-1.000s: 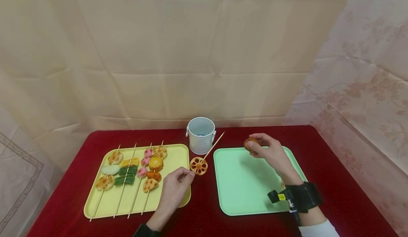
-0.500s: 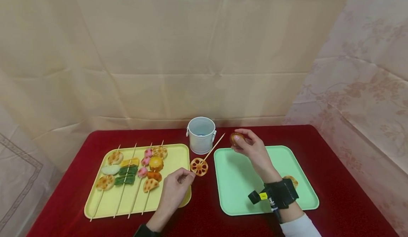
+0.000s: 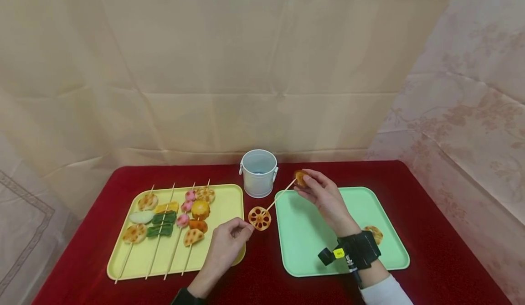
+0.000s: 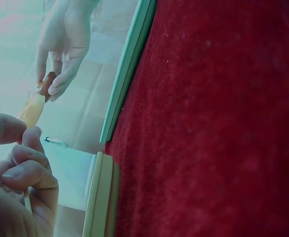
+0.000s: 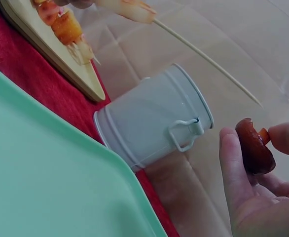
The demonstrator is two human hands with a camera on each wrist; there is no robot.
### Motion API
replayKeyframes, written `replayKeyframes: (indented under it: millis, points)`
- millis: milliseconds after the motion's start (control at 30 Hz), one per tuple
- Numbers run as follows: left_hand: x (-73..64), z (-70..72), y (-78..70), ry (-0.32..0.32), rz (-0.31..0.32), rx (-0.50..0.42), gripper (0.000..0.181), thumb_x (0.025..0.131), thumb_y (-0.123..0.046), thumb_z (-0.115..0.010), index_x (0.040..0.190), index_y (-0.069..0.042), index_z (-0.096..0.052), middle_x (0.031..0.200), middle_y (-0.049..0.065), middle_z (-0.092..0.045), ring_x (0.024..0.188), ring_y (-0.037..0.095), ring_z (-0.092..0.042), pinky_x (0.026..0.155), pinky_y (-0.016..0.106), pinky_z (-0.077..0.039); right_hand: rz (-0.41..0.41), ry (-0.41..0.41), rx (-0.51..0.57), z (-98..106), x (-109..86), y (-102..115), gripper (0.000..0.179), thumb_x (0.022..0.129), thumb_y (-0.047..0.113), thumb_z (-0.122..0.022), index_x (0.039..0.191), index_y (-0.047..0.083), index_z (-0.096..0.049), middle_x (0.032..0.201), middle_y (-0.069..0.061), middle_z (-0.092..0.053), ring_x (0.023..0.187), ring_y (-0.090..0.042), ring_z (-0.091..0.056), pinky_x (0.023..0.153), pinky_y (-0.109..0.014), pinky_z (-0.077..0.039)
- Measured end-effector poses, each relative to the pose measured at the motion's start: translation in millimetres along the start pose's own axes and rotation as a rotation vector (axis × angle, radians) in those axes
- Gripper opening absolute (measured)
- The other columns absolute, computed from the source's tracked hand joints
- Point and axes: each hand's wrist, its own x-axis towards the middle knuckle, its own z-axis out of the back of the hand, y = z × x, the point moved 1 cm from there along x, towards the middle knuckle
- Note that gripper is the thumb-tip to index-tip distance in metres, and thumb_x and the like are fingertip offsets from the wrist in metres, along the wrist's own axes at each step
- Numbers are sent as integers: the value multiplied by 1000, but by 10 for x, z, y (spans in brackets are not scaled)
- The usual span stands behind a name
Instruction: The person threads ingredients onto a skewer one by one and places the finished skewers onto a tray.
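In the head view my left hand [image 3: 227, 243] pinches the lower part of a bamboo skewer [image 3: 280, 194], just below a lotus root slice [image 3: 259, 218] threaded on it. The skewer's bare pointed end slants up to the right. My right hand [image 3: 328, 202] holds a brown mushroom [image 5: 254, 148] between thumb and fingers, its cap and short stem visible in the right wrist view. There the skewer tip is near the cap with a small gap showing; in the head view the two overlap. The left wrist view shows the lotus slice [image 4: 32, 110] edge-on before the mushroom [image 4: 48, 85].
A yellow tray [image 3: 223, 200] at the left bears several loaded skewers of toy food. At the right a green tray [image 3: 303, 259] holds one round browned slice [image 3: 374, 234]. Behind and between them stands a white metal bucket [image 3: 258, 182] on the red cloth [image 3: 262, 268].
My right hand has brought the mushroom leftward from over the green tray to the skewer's tip. The left hand has shifted slightly right with the skewer, which now tilts lower.
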Motion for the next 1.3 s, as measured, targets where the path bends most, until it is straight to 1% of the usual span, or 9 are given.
replayKeyframes:
  millis: [133,267,500,733,867,1033,1200,1300]
  points:
    - [-3,-10,14,12,-12,13,11,93,-13,-72,86,-5,-76,68,-4,-59,61,8,-50,59,23,-41,6,26,34,-21,2,-4,45,107,19,-59,147,2,-46,137,-22,-55,105,-21,-71,94,-32,-55]
    - [-4,-11,21,17,-18,13,12,93,-14,-72,86,-5,-76,69,-4,-60,62,8,-50,59,23,-42,23,51,47,-34,-9,14,45,106,17,-60,147,2,-45,136,-20,-56,108,-23,-70,95,-33,-54]
    - [-1,-1,13,21,-20,24,13,93,-15,-72,86,-5,-75,71,-3,-64,63,9,-53,61,24,-44,44,59,15,-44,-17,41,48,105,19,-63,147,3,-45,135,-18,-58,109,-23,-69,95,-33,-54]
    - [-8,-1,-2,22,-25,38,12,93,-14,-73,85,-6,-75,70,-4,-63,62,8,-52,60,24,-44,33,47,-22,-62,-10,31,47,105,17,-63,147,5,-46,137,-19,-55,110,-22,-68,95,-32,-55]
    - [-15,-2,-3,23,-21,25,12,93,-15,-73,86,-5,-75,71,-4,-63,63,8,-53,60,24,-44,29,52,-50,-94,-12,26,46,104,15,-63,146,5,-47,138,-20,-55,111,-23,-67,95,-32,-55]
    - [-17,-16,3,9,-13,8,11,93,-13,-72,88,-5,-76,70,-3,-63,62,8,-52,60,23,-43,17,50,-81,-135,-18,15,44,104,14,-63,145,6,-49,135,-22,-59,109,-25,-70,93,-33,-56]
    - [-21,-34,0,-24,-10,20,10,93,-11,-72,86,-5,-77,68,-5,-60,62,8,-52,60,22,-42,-13,31,-130,-156,-28,-1,49,103,22,-66,146,5,-47,133,-21,-62,109,-26,-70,93,-31,-56]
    - [-29,-34,-5,-38,-12,17,10,92,-11,-72,85,-6,-76,68,-5,-59,62,8,-52,60,22,-42,-39,18,-157,-168,-32,-14,50,102,26,-68,144,4,-50,131,-19,-64,109,-27,-70,94,-31,-55]
